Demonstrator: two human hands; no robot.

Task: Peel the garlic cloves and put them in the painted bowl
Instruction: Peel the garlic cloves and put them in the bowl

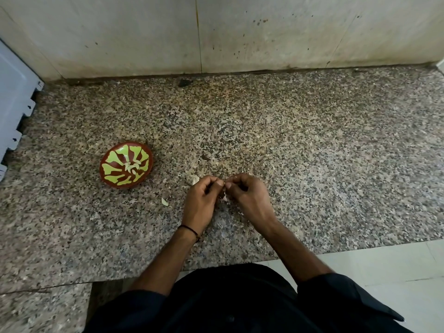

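The painted bowl (113, 174), red-brown with a green pattern, sits on the granite counter to the left and holds several peeled cloves (132, 167). My left hand (204, 198) and my right hand (247, 195) meet fingertip to fingertip over the counter's middle and pinch one garlic clove (224, 197) between them; it is mostly hidden by the fingers. More garlic (193, 180) lies just behind my left hand. A loose pale piece (164, 201), skin or clove, lies to the left of my left wrist.
The speckled granite counter (312, 152) runs back to a stained wall (216, 32). A pale blue-white panel (14, 104) stands at the far left edge. The counter's front edge and a white tiled floor (384, 272) show at the lower right.
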